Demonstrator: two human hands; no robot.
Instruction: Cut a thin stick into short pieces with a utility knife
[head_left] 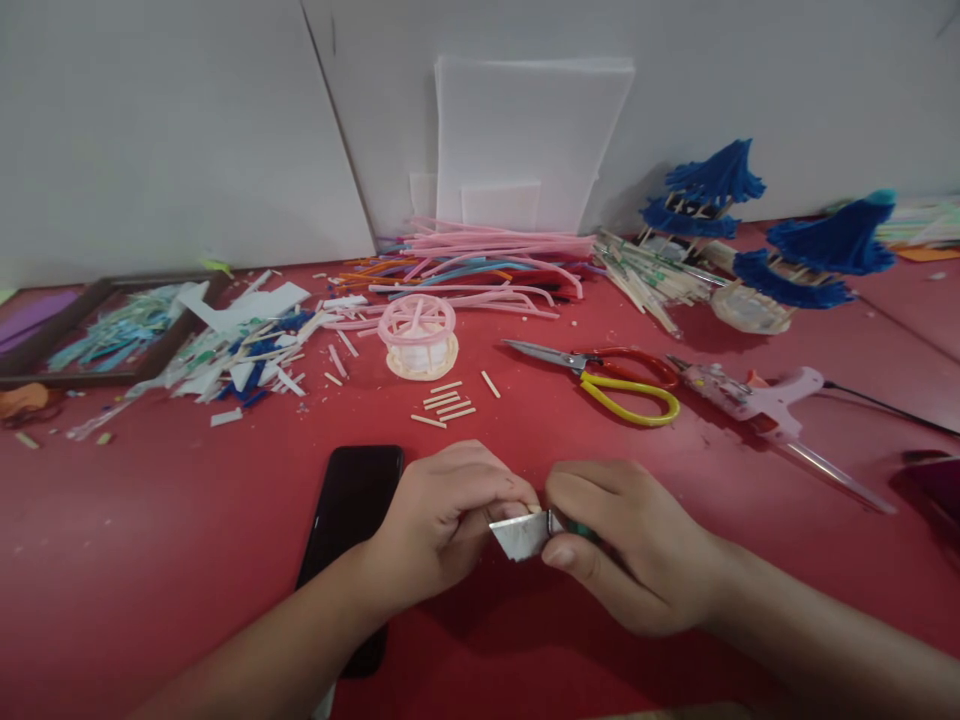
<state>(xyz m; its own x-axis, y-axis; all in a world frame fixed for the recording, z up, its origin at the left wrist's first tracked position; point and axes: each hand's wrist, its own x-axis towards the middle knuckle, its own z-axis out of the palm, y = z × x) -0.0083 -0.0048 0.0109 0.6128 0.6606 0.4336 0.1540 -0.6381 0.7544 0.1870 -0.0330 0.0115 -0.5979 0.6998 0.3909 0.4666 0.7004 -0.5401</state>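
Observation:
My right hand (637, 540) is closed round the handle of a utility knife, and its wide metal blade (519, 535) points left. Against that blade, my left hand (457, 515) is pinched on a short pale wooden stick (533, 508); most of it is hidden by the fingers. Just beyond my hands lie several short cut sticks (448, 403) on the red table. Behind them stands a small round pink and cream model (417, 335) with a spoked top. A black phone (356, 510) lies beside my left hand, partly under the wrist.
Scissors (585, 365) with red and yellow handles and a pink glue gun (776, 405) lie at right. Blue-roofed models (814, 250), pink pipes (487, 245) and wooden sticks (652, 275) are at the back. Scraps (247, 345) and a brown frame (82, 380) lie left.

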